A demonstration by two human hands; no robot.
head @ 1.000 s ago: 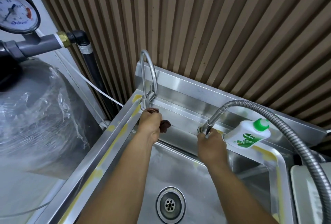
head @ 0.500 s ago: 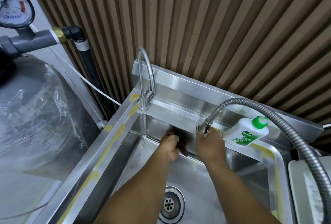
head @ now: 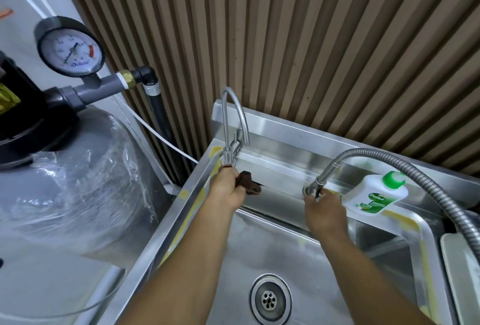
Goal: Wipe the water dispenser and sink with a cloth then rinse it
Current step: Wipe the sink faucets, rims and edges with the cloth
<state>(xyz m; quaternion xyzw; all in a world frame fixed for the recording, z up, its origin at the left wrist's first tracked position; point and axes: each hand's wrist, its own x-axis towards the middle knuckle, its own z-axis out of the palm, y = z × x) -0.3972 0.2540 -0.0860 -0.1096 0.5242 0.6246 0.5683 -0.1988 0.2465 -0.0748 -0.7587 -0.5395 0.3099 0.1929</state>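
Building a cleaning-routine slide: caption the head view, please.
Left hand grips a brown cloth at the gooseneck tap's base while the right hand holds the hose fitting on the steel sink.

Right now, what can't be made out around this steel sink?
Head view only:
- Dark brown cloth: mostly bunched inside the left hand.
- Flexible ribbed steel hose: far end cut off by the right edge.
- Right hand: fingertips behind its own back, grip at the hose base unclear.
- White green-capped bottle: small print too small.
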